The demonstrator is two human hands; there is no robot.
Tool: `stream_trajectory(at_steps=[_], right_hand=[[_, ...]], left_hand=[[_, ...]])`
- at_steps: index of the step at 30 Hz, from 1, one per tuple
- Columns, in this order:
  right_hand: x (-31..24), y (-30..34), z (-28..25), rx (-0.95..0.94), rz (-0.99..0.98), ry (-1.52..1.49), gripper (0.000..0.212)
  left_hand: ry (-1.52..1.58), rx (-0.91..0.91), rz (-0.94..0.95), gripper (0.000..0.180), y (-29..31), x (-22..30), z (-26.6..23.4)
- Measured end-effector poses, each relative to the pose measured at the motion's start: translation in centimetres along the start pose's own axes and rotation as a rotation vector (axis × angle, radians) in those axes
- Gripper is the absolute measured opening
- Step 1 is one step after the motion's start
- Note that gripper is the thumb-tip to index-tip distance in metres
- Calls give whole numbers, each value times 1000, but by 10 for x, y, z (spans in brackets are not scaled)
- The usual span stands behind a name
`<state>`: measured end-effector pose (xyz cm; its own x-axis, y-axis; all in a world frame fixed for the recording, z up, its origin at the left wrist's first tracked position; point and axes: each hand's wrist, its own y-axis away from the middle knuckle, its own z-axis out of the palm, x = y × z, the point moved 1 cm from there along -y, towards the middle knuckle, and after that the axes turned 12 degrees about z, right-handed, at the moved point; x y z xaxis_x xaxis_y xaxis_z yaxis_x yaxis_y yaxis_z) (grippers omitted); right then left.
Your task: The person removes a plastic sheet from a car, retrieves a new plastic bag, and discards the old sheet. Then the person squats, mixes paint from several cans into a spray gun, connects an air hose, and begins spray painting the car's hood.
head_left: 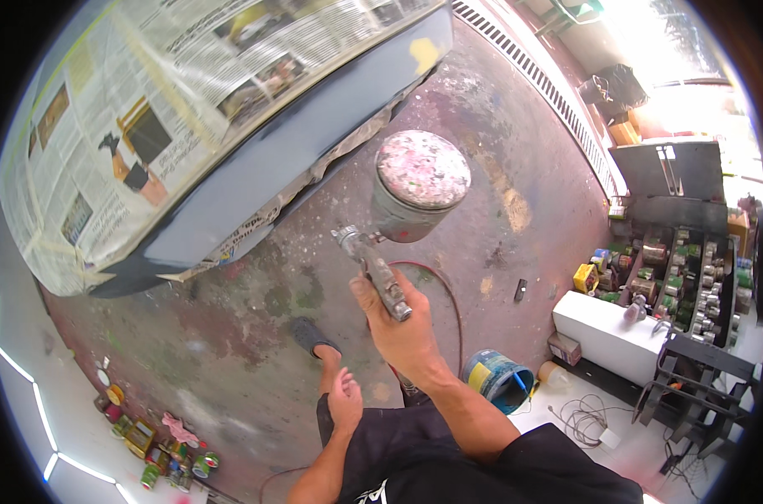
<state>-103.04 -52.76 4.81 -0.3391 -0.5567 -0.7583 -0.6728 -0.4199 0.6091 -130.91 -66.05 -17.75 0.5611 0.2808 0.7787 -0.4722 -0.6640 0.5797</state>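
Observation:
My right hand [402, 332] is wrapped round the handle of a metal spray gun [385, 284], held up in front of me. The gun carries a grey paint cup [402, 217] whose lid [423, 168] is spattered pink and white. A thin red hose [459, 315] curves behind my right hand. Low beside my leg, my left hand [345, 405] hangs with loosely bent fingers and nothing visible in it. Ahead and to the left is a grey-primed car panel [272, 151], with masking newspaper [167, 126] above it; the gun is apart from it.
A blue bucket [499, 380] stands on the floor at the right, near a white box-like ledge [608, 332]. Shelves with several paint cans [676, 277] are beyond. More cans [150, 470] sit at lower left. A floor grate [558, 101] runs along the far right.

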Motion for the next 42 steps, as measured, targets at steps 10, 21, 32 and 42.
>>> stream_trajectory(at_steps=[10,21,32,42], right_hand=[[-42,-76,-144,95,3,-209,37],[-86,-173,-196,93,38,-237,34],[-97,-249,-198,18,101,-204,42],[-86,-289,-210,-69,50,-140,41]], left_hand=[[842,-393,130,43,-107,306,117],[933,-526,158,43,-183,351,179],[631,-297,459,35,-249,397,196],[490,-263,185,42,-260,357,204]])
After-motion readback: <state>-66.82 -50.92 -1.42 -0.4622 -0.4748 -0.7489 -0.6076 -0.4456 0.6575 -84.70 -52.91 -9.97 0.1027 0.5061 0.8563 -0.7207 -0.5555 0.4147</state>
